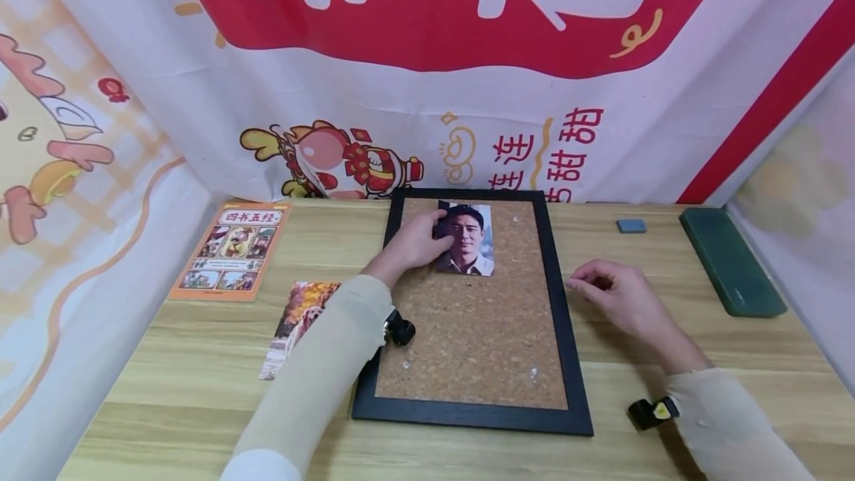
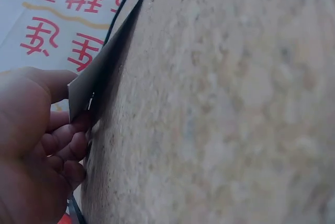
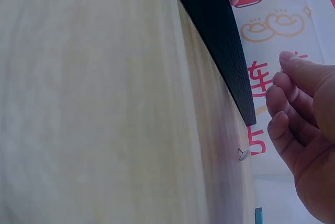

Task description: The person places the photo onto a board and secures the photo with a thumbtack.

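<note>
On a cork board point(image 1: 494, 340) with a black frame lies a portrait photo point(image 1: 467, 240) of a person, near the top. My left hand point(image 1: 417, 240) pinches its left edge between thumb and fingers. In the left wrist view that edge of the photo point(image 2: 91, 85) bends up off the cork, its grey back showing. Beside the board's right side, my right hand point(image 1: 617, 295) hovers over the table, thumb and forefinger tips close together. Whether something tiny sits between them I cannot tell. A thumbtack point(image 3: 243, 154) lies on the table near this hand in the right wrist view.
Small clear tacks point(image 1: 533, 375) dot the cork. To the left lie a photo of a dog point(image 1: 303, 318), partly under my left arm, and an orange booklet point(image 1: 227, 254). At the right are a blue eraser point(image 1: 631, 226) and a green case point(image 1: 735, 266). A printed curtain point(image 1: 427, 95) hangs behind.
</note>
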{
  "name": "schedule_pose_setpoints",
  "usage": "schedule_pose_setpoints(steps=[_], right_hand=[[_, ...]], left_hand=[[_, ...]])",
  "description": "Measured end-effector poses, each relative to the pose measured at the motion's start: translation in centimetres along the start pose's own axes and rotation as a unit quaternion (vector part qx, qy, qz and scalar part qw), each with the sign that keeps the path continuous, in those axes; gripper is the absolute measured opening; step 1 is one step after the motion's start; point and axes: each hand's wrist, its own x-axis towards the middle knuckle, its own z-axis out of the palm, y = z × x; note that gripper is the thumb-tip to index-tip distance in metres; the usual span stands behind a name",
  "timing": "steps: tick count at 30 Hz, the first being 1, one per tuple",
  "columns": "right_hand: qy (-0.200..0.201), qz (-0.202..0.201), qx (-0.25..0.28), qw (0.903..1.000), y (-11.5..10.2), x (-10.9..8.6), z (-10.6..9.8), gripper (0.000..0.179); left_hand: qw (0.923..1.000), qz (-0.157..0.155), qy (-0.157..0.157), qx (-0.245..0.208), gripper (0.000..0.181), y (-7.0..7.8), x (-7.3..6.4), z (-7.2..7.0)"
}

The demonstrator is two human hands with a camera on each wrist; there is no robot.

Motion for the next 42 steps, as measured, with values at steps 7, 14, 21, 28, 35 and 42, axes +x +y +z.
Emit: schedule_pose_setpoints(steps=[7,14,21,28,35,42], right_hand=[[-0.008,-0.023,0.001,0.9997,-0.5,0.1,0.3,0.016],[-0.018,-0.039,0.008,0.9990,-1.1,0.3,0.8,0.014],[-0.046,-0.033,0.050,0.9972,-2.3,1.3,1.2,0.018],[-0.072,-0.011,0.116,0.9905,-3.9,4.0,1.7,0.022],[-0.096,0.019,0.148,0.9841,-5.3,7.1,2.5,0.023],[-0.097,0.025,0.184,0.9778,-6.5,10.0,3.8,0.021]], left_hand=[[0.9969,-0.020,-0.024,0.072,0.073,-1.1,1.9,0.9],[0.9967,-0.021,-0.031,0.072,0.074,-0.3,1.3,0.5],[0.9970,-0.012,-0.032,0.070,0.076,1.6,-0.7,-0.7],[0.9966,-0.008,-0.053,0.062,0.083,1.2,0.0,-0.5],[0.9946,-0.003,-0.058,0.086,0.083,2.1,-0.9,-0.8],[0.9943,-0.007,-0.060,0.087,0.082,2.3,-1.2,-1.0]])
